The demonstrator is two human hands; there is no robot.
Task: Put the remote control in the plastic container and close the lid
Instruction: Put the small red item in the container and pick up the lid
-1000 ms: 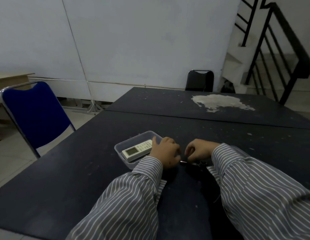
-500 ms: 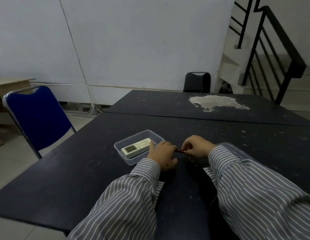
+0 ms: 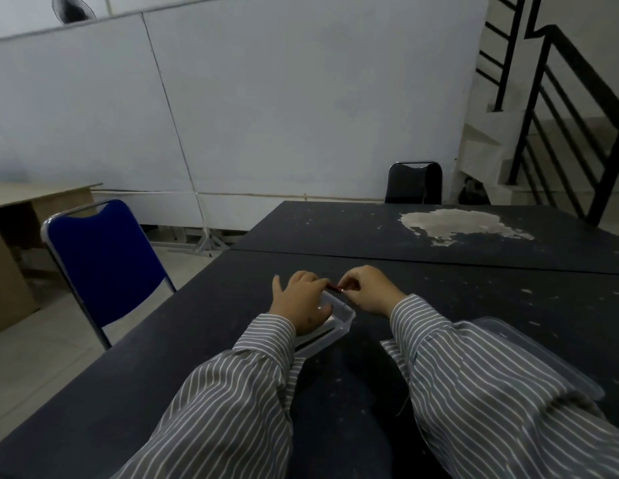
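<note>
The left hand (image 3: 301, 300) has slid flat over the container (image 3: 330, 335), hiding the remote; the right hand (image 3: 367, 288) pinches a small red thing (image 3: 334, 289); the lid (image 3: 529, 354) waits at lower right.

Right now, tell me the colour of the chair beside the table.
Blue, on a silver metal frame: the chair shows best in the head view.

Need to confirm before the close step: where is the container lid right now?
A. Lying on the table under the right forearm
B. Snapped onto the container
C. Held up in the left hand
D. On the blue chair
A: the clear lid lies flat on the dark table beneath the right sleeve, apart from the container, which the left hand covers.
</note>
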